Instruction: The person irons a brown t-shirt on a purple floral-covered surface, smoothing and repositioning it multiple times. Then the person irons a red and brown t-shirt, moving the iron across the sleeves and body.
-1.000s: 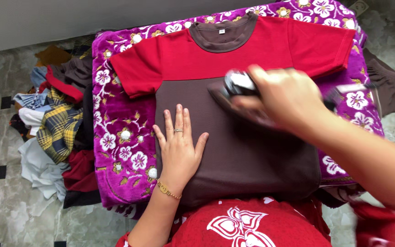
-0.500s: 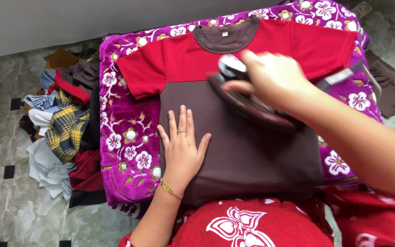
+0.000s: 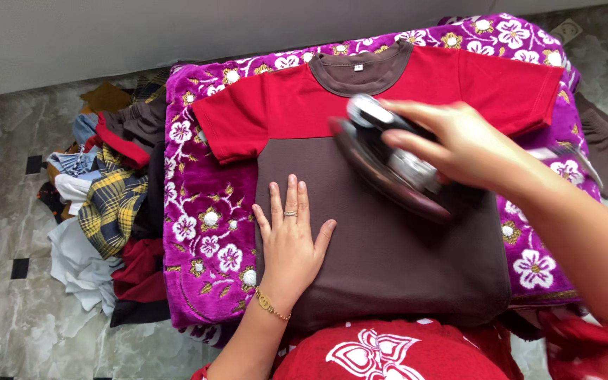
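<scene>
**Iron on the red-and-brown shirt**

The right hand (image 3: 462, 141) is wrapped around the handle of a dark iron (image 3: 388, 165), fingers curled over it, holding the iron on the T-shirt (image 3: 402, 246) near the seam where its red top meets its brown body. The iron is blurred. The left hand (image 3: 290, 243) lies flat with fingers spread on the brown lower left part of the shirt, pinching nothing; it wears a ring and a gold bracelet. The shirt lies face up, collar away from the person, on a purple flowered blanket (image 3: 209, 225). To the left of the blanket, a heap of mixed clothes (image 3: 107, 204), one a yellow plaid, sits on the marble floor (image 3: 1, 211).
</scene>
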